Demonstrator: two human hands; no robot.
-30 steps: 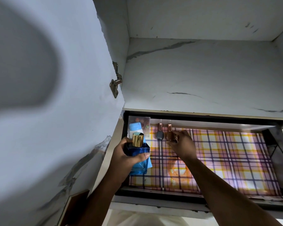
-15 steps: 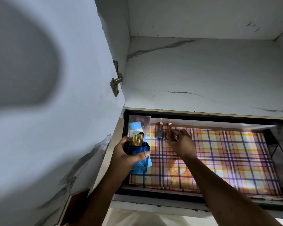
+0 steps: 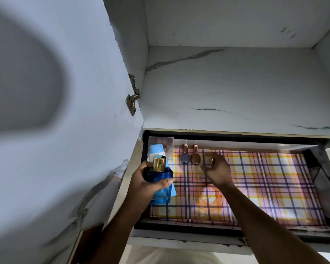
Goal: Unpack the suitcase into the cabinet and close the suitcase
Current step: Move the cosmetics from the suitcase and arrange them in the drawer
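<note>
White marble-look cabinet (image 3: 227, 88) walls frame an open drawer (image 3: 179, 228), lined with a plaid sheet (image 3: 265, 187). At nine o'clock in the drawer the left hand (image 3: 147, 185) has its grip clamped round a blue perfume bottle (image 3: 159, 180). The right hand (image 3: 216, 169) curls near twelve o'clock, just beside two small brushes (image 3: 185, 158); whether it pinches anything I cannot tell. Unpacking looks underway; next, the bottle likely wants standing upright at the drawer's back.
</note>
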